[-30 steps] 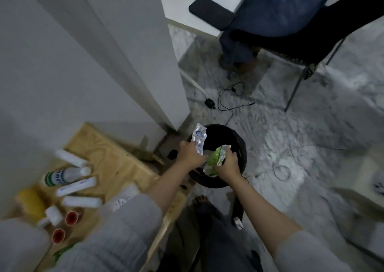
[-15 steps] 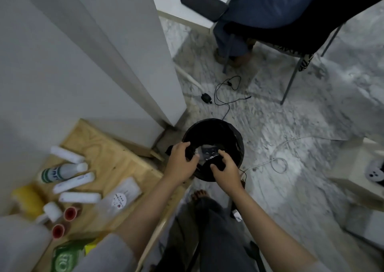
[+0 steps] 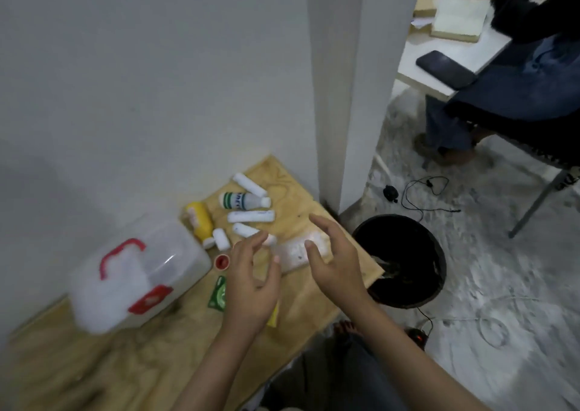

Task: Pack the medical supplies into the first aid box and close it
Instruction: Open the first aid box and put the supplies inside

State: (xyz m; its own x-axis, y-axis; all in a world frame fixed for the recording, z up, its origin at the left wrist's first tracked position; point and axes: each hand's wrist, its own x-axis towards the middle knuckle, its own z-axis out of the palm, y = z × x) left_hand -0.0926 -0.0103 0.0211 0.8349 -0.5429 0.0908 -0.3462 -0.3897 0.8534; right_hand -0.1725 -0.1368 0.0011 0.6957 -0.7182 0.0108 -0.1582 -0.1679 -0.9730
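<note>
A clear plastic first aid box [image 3: 135,277] with a red handle and red latch stands shut on the wooden board [image 3: 150,357] at the left. Beyond it lie a yellow bottle [image 3: 198,219], a green-labelled white bottle [image 3: 241,200], several white bandage rolls [image 3: 250,216], a red-capped item [image 3: 222,261], a green packet [image 3: 218,293] and a flat clear pouch [image 3: 292,253]. My left hand [image 3: 251,285] hovers open over the packet and pouch. My right hand [image 3: 335,260] is open above the board's right edge, holding nothing.
A black waste bin [image 3: 405,260] with wrappers inside stands on the marble floor just right of the board. A white wall and pillar [image 3: 342,96] rise behind. Cables [image 3: 420,197] lie on the floor. Another person sits on a chair at a table, upper right.
The wrappers left both hands and dropped into the bin. My hands and view have swung left from the bin to the board with the supplies, and the box has come into view.
</note>
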